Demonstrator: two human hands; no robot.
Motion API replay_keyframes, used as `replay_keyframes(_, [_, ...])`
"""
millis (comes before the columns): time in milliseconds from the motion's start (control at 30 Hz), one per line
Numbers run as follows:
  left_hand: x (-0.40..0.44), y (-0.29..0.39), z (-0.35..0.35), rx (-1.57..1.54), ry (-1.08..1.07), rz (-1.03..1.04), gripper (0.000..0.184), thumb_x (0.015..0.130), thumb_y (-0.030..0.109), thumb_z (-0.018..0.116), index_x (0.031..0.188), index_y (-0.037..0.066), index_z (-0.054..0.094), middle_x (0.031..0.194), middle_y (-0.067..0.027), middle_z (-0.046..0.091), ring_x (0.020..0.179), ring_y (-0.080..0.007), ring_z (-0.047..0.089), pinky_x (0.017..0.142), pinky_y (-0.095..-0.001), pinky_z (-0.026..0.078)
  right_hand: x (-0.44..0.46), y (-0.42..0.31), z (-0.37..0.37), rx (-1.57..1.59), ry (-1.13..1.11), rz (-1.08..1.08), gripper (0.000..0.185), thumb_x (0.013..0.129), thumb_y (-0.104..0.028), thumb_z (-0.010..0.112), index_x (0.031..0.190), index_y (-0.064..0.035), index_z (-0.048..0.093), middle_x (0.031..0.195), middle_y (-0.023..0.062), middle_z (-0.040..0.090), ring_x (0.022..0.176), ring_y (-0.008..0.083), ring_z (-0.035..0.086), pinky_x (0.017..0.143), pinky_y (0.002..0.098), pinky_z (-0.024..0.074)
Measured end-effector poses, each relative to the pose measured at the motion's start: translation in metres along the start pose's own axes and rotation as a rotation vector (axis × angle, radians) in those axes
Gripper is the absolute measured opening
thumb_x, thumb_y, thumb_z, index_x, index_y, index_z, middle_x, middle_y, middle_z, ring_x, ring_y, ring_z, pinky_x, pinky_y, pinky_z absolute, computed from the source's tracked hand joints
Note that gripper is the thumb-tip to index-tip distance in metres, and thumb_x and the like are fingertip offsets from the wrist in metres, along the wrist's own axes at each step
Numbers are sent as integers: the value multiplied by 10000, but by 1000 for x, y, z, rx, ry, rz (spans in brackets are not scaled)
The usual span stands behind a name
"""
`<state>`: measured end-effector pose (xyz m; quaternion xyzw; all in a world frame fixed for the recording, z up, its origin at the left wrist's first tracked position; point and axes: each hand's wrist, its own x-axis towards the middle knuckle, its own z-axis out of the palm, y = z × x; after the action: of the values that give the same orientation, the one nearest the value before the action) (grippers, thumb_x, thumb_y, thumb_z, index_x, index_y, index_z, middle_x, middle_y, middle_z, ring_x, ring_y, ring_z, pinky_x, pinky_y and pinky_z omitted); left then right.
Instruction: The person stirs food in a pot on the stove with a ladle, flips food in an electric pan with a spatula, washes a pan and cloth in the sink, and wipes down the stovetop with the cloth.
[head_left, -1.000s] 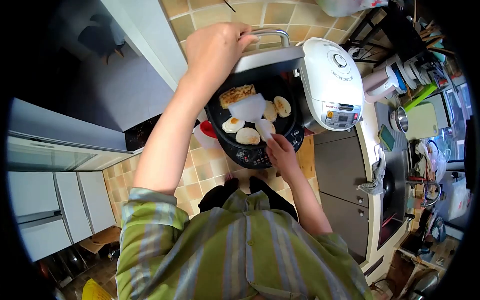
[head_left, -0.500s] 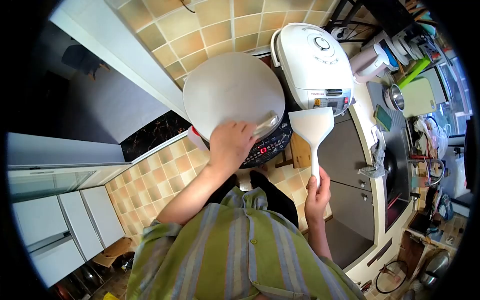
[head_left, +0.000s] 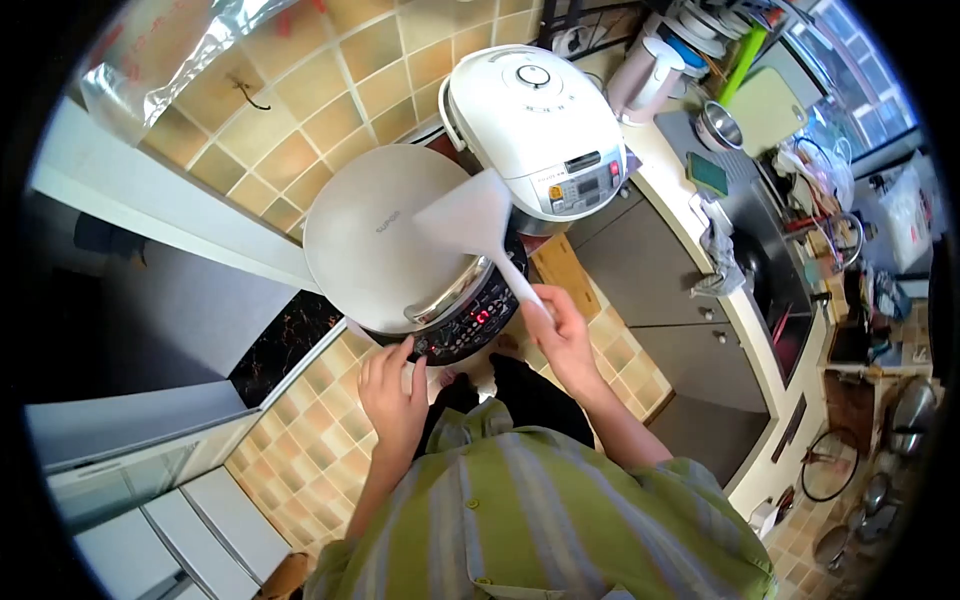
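Observation:
A round grey lid (head_left: 365,240) with a metal handle (head_left: 450,290) covers the electric pan, and its black control panel (head_left: 470,325) shows a lit red display. My left hand (head_left: 393,385) is at the panel's left front edge, fingers apart, holding nothing, with a fingertip near or on the panel. In my right hand (head_left: 560,335) is the handle of a white spatula (head_left: 470,217), whose broad blade hangs over the right part of the lid. What lies under the lid is hidden.
A white rice cooker (head_left: 535,120) stands close behind the pan on the right. Farther right are a pink kettle (head_left: 648,78), a metal bowl (head_left: 718,127), a green sponge (head_left: 706,174) and a sink (head_left: 770,260). A doorway opens at the left.
The lid has gone from raised to closed over the food. My left hand has left its handle and moved to the panel. The spatula has swung over the lid. The view has turned.

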<state>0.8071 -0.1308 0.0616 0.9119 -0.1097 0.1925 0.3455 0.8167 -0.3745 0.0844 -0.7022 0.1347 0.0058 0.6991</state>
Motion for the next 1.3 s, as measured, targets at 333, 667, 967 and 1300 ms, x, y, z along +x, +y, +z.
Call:
replay_keyframes(333, [-54,-32,-19,-232,-242,-163,218,898,-6,661,1111,33,685,897,-80,655,761,-200,608,622,-318,459,60,-27,116,-392,-40,-90,456,911,-163,611,1293,41,469,1010,321,664,991,456,663,848,495,521])
replay_keyframes(667, [-40,-49,7,-269,-328,30,133,890,8,634,1021,34,645,880,-119,643,724,-289,584,580,-362,434,34,-24,161,-793,-53,-201,520,845,-5,611,1337,56,454,1141,269,536,824,421,681,706,474,574])
replay_keyframes(967, [-66,-38,16,-252,-375,-90,104,908,34,669,1010,18,676,868,-85,639,719,-222,595,557,-330,422,-31,-22,72,-638,106,-546,346,856,-63,669,1195,-57,602,1140,124,588,801,326,680,668,411,574])
replay_keyframes(1300, [-83,66,112,-375,-442,-267,143,925,26,661,1062,13,700,916,-49,646,713,-121,594,588,-246,437,-77,85,-175,-810,473,-170,414,911,-158,671,1274,-4,543,1211,198,587,1053,398,623,883,465,533])
